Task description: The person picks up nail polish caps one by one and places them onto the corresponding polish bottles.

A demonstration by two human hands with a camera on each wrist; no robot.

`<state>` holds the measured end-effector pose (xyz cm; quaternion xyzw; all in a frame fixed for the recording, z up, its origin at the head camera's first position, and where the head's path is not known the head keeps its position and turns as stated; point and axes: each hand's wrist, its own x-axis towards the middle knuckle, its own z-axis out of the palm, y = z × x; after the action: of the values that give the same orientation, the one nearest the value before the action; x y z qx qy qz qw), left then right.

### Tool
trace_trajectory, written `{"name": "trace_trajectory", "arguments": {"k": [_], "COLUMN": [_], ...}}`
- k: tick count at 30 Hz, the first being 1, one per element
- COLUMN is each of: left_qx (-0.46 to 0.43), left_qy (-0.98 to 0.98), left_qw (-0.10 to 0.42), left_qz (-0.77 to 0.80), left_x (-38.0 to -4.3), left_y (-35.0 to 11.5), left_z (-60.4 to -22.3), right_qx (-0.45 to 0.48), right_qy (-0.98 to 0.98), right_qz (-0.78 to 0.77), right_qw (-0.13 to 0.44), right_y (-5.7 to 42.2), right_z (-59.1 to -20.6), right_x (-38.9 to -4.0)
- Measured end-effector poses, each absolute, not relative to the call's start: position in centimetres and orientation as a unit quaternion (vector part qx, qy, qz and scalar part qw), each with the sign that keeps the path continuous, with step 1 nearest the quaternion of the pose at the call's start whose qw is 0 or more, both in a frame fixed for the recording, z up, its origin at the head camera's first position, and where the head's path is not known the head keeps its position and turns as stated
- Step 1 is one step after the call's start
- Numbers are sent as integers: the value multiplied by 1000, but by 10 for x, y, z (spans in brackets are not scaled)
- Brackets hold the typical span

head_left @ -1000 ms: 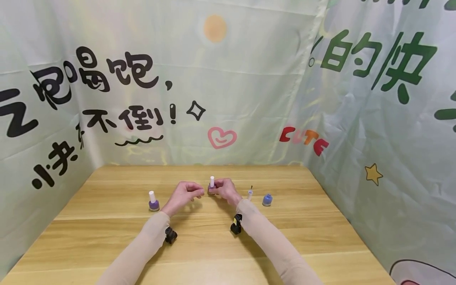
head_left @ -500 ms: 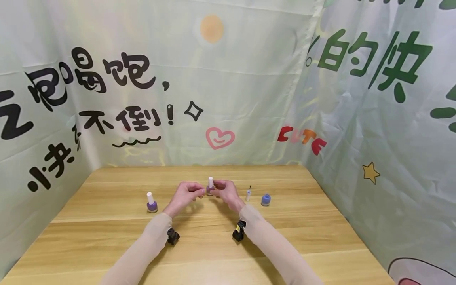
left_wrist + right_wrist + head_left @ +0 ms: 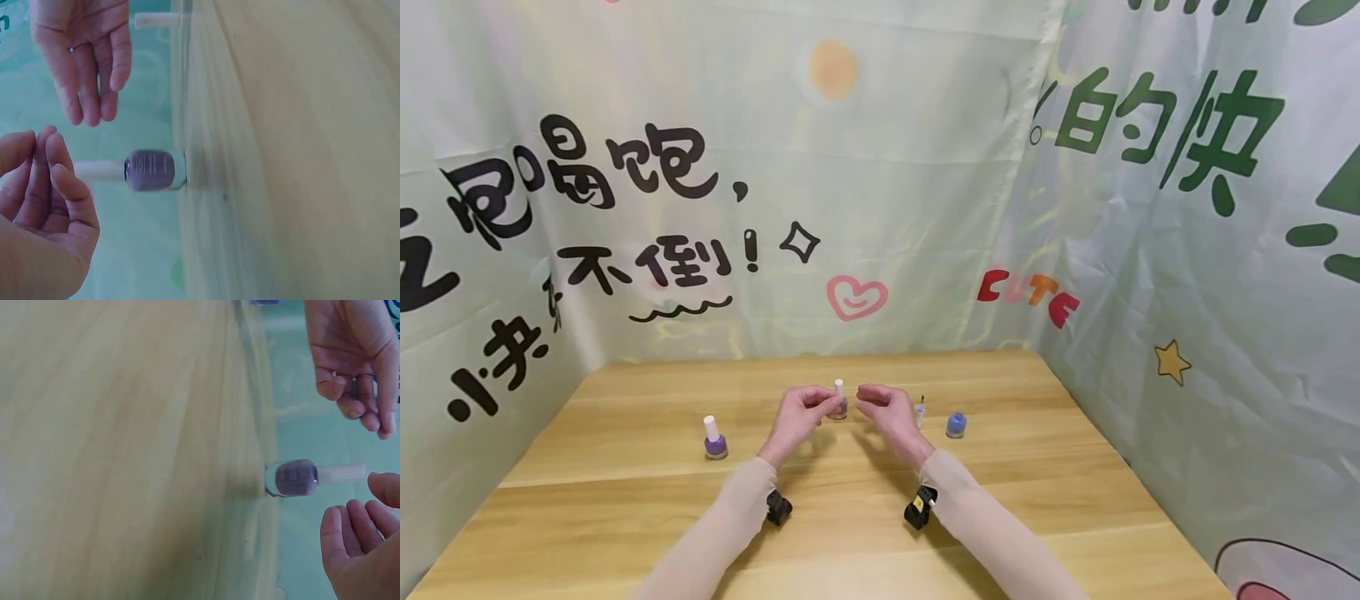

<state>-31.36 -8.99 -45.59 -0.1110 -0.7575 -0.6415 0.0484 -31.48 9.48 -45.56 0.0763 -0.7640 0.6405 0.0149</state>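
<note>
Mauve nail-polish bottle (image 3: 841, 409), white-capped, upright on the far part of the wooden table (image 3: 850, 542), between the left hand (image 3: 796, 419) and the right hand (image 3: 891, 423). The fingers of both hands are loosely bent and released, grasping nothing, near the bottle but apart from it. To the left stands a purple bottle (image 3: 716, 446); to the right, a brush cap (image 3: 921, 414), bristles up, and an uncapped blue bottle (image 3: 956, 426).

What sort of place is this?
Probably a makeshift filming booth, though the room beyond is hidden: printed curtains hang around three sides of a wooden table, and small black devices sit at the person's wrists.
</note>
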Motion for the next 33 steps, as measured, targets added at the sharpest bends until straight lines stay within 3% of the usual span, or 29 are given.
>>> {"name": "trace_trajectory", "arguments": {"k": [33], "left_qx": [-155], "left_qy": [-776], "left_qw": [17], "left_qz": [-612], "left_x": [-319], "left_y": [-31], "left_z": [-458], "right_qx": [6], "right_qy": [-682], "right_qz": [727], "right_qw": [75], "right_y": [193], "right_z": [-432], "right_x": [-302]}}
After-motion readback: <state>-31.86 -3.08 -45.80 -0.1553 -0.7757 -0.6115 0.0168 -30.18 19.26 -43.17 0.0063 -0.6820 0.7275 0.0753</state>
